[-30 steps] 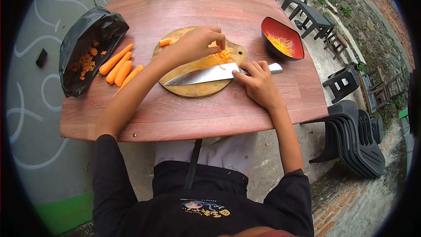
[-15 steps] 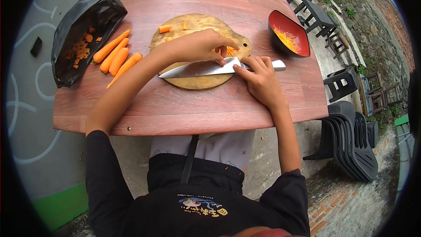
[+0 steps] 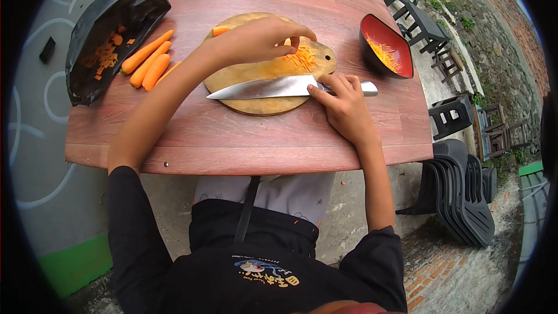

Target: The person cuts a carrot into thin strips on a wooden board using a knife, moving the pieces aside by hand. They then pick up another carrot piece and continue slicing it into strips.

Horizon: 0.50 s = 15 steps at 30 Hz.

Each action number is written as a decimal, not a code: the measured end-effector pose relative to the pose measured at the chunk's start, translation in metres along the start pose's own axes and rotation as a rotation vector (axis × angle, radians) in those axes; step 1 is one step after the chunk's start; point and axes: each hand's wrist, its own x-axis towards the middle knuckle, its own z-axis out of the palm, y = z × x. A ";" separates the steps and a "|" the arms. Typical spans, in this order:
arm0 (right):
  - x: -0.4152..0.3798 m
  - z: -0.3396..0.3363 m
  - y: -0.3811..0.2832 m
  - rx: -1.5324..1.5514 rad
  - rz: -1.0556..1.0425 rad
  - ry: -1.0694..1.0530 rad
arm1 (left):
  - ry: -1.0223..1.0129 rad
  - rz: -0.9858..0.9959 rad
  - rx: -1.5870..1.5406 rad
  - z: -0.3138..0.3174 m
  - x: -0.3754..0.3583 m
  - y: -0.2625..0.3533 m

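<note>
My right hand [image 3: 347, 104] is wrapped round the handle of a large kitchen knife [image 3: 261, 87]. The blade lies flat over the near part of a round wooden cutting board [image 3: 244, 72], its tip pointing left. Just above a small heap of shredded carrot [image 3: 302, 58] hovers my left hand [image 3: 273, 39], thumb and fingers curved but apart, with nothing visible between them. A cut carrot piece [image 3: 220, 30] rests at the board's far left; my left hand and forearm hide part of the board.
Several whole carrots [image 3: 146, 52] lie left of the board, beside a black plastic bag [image 3: 87, 20] holding carrot scraps. A red and black bowl [image 3: 401, 46] with carrot shreds stands right on the wooden table [image 3: 244, 157]. Stacked plastic chairs [image 3: 456, 192] stand beyond the table's right edge.
My left hand has lifted off the blade and moved up over the shredded carrot, uncovering more of the heap. My right hand stays on the knife handle.
</note>
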 end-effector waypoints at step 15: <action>0.000 0.001 0.000 0.021 0.009 0.001 | 0.117 0.167 0.112 0.020 -0.001 -0.022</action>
